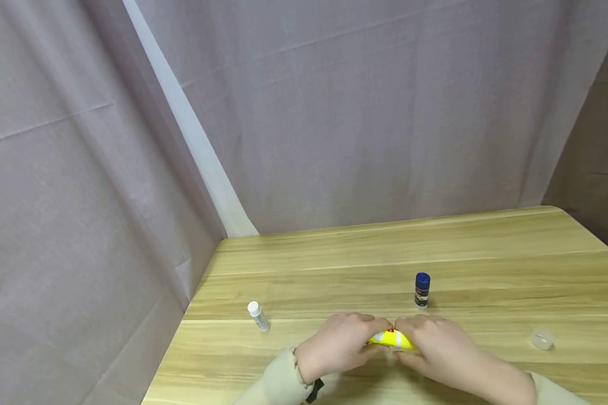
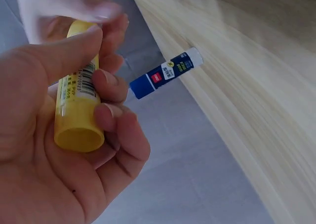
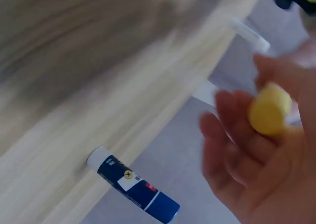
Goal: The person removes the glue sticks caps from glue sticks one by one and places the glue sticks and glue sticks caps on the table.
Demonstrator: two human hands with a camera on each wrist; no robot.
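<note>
A: Where do we locate the yellow stick (image 1: 392, 339)?
B: Over the table (image 1: 329, 281). We see the left hand (image 1: 342, 342) curled round it; the right hand (image 1: 441, 347) appears to pinch its other end, though blurred.
A: The blue stick (image 1: 422, 290)?
B: Upright, beyond the hands.

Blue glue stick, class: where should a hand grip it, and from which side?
Probably pinch the blue glue stick round its middle, below the cap, coming from the right: it stands upright, slim and round, while the right hand and yellow glue stick are on its near side.
</note>
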